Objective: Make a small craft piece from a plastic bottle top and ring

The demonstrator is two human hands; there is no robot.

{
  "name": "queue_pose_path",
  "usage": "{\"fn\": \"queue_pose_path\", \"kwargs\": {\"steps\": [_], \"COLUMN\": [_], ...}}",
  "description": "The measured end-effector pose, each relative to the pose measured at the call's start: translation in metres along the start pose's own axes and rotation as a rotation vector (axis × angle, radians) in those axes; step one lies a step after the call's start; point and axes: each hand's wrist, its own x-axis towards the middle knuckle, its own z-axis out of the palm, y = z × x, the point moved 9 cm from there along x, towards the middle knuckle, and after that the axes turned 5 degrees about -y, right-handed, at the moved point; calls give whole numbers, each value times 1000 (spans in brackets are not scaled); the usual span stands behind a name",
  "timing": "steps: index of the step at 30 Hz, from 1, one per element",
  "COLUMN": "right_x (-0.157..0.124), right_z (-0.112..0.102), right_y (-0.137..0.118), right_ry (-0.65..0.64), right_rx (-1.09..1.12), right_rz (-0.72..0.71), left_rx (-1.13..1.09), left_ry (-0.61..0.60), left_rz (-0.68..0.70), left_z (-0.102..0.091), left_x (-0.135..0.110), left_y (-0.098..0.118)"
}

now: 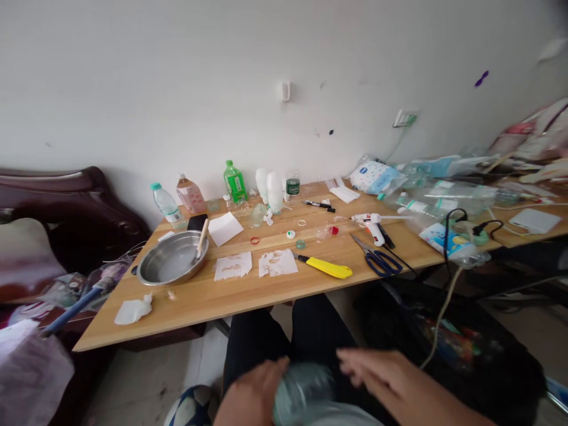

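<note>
Though blurred, left hand (252, 395) seemingly clasping bottle (304, 387)

I see soft, even light on the pale wall (177, 71) and wooden table (248, 290), shadows faint. The left hand (255, 393), right hand (386, 376) and bottle (302, 390) are motion-blurred; the frame's edges bend and smear.

No legible text, green bottle's label (235, 186) too blurred

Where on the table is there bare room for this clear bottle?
For the clear bottle: the front strip of the table, between the crumpled tissue and the yellow knife, below the paper scraps. The right end, around the glue gun and bags, is crowded. The back edge holds bottles.
</note>
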Motion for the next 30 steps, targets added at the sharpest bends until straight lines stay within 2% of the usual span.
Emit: {"fn": "queue_pose_path", "kwargs": {"steps": [1,3,4,6,8,10,14,18,21,23,25,28,30], "right_x": [6,21,30,53,82,107,131,121,94,69,45,27,21], "right_z": [-21,-59,-73,-85,-82,-76,-72,-83,-89,-86,-74,-33,-8], "right_y": [0,-3,-5,-7,-4,0,8,17,20,18,14,5,-8], "right_ry": [113,342,453,571,580,550,503,516,582,635,641,442,345], "right_rx": [-39,-179,-275,-486,-621,-664,-706,-706,-667,-565,-328,26,145], "right_rz": [2,-51,-89,-144,-154,-150,-116,-76,-37,-26,-27,10,25], "left_rx": [88,249,327,444,509,526,517,500,511,519,529,566,598], "left_ry": [83,188,254,313,317,254,155,125,125,134,164,223,235], "left_rz": [-126,-285,-308,-314,-288,-286,-319,-319,-316,-316,-314,-311,-321], "left_z": [-20,-53,-68,-86,-94,-91,-82,-74,-68,-65,-66,-72,-75], "left_x": [-3,-7,-7,0,14,30,54,64,65,65,66,70,76], "left_y": [-19,-44,-49,-50,-44,-42,-45,-45,-44,-44,-43,-41,-40]}}
